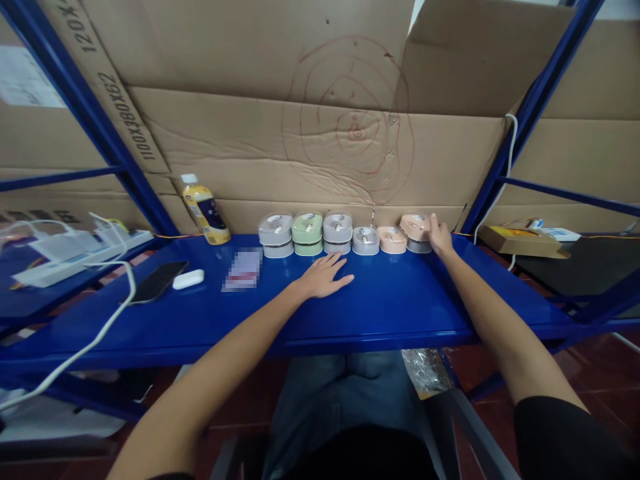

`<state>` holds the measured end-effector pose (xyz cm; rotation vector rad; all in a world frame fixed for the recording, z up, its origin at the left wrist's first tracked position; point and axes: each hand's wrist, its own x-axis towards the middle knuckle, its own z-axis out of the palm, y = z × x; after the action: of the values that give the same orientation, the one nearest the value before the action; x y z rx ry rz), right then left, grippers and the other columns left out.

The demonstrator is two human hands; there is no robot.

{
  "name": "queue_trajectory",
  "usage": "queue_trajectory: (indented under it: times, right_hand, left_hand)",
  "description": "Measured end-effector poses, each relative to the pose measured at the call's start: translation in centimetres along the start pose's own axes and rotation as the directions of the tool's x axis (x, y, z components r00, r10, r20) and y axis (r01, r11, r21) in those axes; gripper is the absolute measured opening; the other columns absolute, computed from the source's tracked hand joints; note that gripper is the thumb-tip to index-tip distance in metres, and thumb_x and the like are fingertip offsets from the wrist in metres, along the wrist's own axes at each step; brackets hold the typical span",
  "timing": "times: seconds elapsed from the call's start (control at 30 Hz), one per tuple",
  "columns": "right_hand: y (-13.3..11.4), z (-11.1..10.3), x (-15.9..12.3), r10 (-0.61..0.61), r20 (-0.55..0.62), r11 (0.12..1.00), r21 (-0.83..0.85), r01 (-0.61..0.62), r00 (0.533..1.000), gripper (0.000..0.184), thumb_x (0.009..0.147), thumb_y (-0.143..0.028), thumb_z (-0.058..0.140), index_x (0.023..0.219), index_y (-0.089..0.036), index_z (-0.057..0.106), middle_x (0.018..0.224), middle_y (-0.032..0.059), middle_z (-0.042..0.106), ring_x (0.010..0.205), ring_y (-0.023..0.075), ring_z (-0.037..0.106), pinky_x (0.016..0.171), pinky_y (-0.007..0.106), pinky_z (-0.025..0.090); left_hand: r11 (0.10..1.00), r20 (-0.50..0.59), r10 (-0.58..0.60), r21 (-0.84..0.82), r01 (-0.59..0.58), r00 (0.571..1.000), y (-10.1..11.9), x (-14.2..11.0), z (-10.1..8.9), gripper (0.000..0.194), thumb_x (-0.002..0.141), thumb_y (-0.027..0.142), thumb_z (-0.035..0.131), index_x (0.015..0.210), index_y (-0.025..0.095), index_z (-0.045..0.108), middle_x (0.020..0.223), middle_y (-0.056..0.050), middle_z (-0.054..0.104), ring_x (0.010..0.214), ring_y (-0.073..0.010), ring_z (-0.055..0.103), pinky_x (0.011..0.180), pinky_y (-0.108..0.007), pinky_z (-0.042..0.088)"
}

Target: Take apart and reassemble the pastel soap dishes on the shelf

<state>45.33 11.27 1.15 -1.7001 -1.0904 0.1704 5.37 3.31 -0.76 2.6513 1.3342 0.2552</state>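
left grip (325, 277) open on shelf (400, 300) | right grip (440, 237) open on peach container (415, 227)

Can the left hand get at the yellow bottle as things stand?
Probably yes: the left hand rests on the blue shelf, and only a flat, blurred card lies toward the yellow bottle; nothing upright blocks the way.

Left hand (325, 277): bare, palm down, fingers spread flat. Right hand (440, 237): bare, fingers raised, slightly curled. Left forearm (225, 347), right forearm (493, 313): bare, extended forward.
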Motion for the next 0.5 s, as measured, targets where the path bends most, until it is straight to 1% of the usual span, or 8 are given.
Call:
queue_trajectory:
  times: [0.07,0.1,0.13,0.2,0.27,0.3,0.37,0.5]
  right_hand:
    - [-2.0,-0.2,-1.7,-0.150,-0.140,0.987,-0.072,0.141,0.979,0.085,0.097,-0.072,0.040,0.145,-0.002,0.053,0.148,0.0318,0.055,0.144,0.0416,0.048,0.120,0.055,0.034]
    - [-3.3,-0.1,-2.9,-0.287,-0.177,0.956,-0.112,0.270,0.941,0.080,0.097,-0.067,0.044,0.147,-0.005,0.051,0.150,0.0301,0.052,0.146,0.0408,0.045,0.122,0.057,0.032]
    - [-4.7,0.4,-4.3,-0.426,-0.135,0.903,-0.130,0.410,0.894,0.075,0.096,-0.063,0.048,0.147,-0.009,0.052,0.150,0.0268,0.052,0.146,0.0396,0.044,0.122,0.057,0.032]
    - [-7.9,2.0,-7.2,-0.618,0.049,0.779,-0.092,0.620,0.785,0.066,0.094,-0.059,0.056,0.144,-0.016,0.055,0.144,0.0220,0.056,0.139,0.0389,0.050,0.120,0.056,0.037]
    - [-11.1,4.6,-10.1,-0.686,0.255,0.696,-0.043,0.716,0.682,0.072,0.090,-0.062,0.064,0.147,-0.019,0.054,0.146,0.0214,0.055,0.136,0.0423,0.052,0.116,0.058,0.041]
    - [-12.5,6.0,-11.3,-0.668,0.335,0.691,-0.050,0.721,0.664,0.078,0.087,-0.065,0.068,0.148,-0.020,0.053,0.144,0.0221,0.056,0.134,0.0445,0.053,0.114,0.060,0.043]
    - [-14.8,8.9,-13.1,-0.584,0.430,0.724,-0.109,0.681,0.689,0.085,0.082,-0.071,0.072,0.148,-0.022,0.052,0.139,0.0223,0.058,0.130,0.0473,0.055,0.110,0.063,0.043]
    - [-16.9,12.6,-14.5,-0.477,0.425,0.769,-0.221,0.599,0.769,0.089,0.078,-0.077,0.074,0.144,-0.021,0.054,0.137,0.0252,0.059,0.129,0.0486,0.055,0.107,0.066,0.042]
  left_hand:
    - [1.000,-0.018,0.011,-0.011,-0.011,1.000,0.0,0.0,0.1,0.090,0.100,0.077,0.030,0.163,0.014,0.038,0.176,-0.016,0.018,0.163,-0.0377,0.018,0.131,-0.056,0.017]
    - [1.000,-0.031,0.019,-0.017,-0.020,0.999,-0.1,0.0,0.2,0.089,0.100,0.077,0.031,0.163,0.014,0.040,0.176,-0.017,0.019,0.163,-0.0381,0.019,0.130,-0.056,0.017]
    - [0.999,-0.045,0.026,-0.023,-0.028,0.999,-0.1,0.0,0.2,0.087,0.100,0.076,0.032,0.162,0.015,0.041,0.175,-0.017,0.021,0.162,-0.0385,0.021,0.130,-0.057,0.018]
    - [0.999,-0.066,0.038,-0.027,-0.040,0.997,-0.3,0.0,0.4,0.085,0.100,0.075,0.034,0.160,0.016,0.044,0.174,-0.018,0.024,0.162,-0.0391,0.023,0.130,-0.058,0.019]
    - [0.999,-0.084,0.042,-0.026,-0.044,0.996,-0.4,0.1,0.7,0.084,0.101,0.074,0.035,0.159,0.014,0.046,0.174,-0.019,0.027,0.162,-0.0389,0.024,0.130,-0.056,0.019]
    - [0.998,-0.099,0.047,-0.025,-0.050,0.994,-0.5,0.1,0.8,0.083,0.101,0.073,0.036,0.157,0.014,0.048,0.173,-0.019,0.029,0.161,-0.0383,0.025,0.130,-0.055,0.020]
    - [0.996,-0.133,0.080,-0.025,-0.084,0.988,-0.6,0.2,1.0,0.078,0.102,0.070,0.038,0.155,0.014,0.051,0.171,-0.018,0.035,0.161,-0.0365,0.028,0.130,-0.053,0.022]
    - [0.985,-0.188,0.164,-0.021,-0.171,0.968,-0.7,0.3,1.1,0.072,0.103,0.064,0.040,0.156,0.016,0.049,0.168,-0.017,0.040,0.159,-0.0335,0.033,0.129,-0.053,0.025]
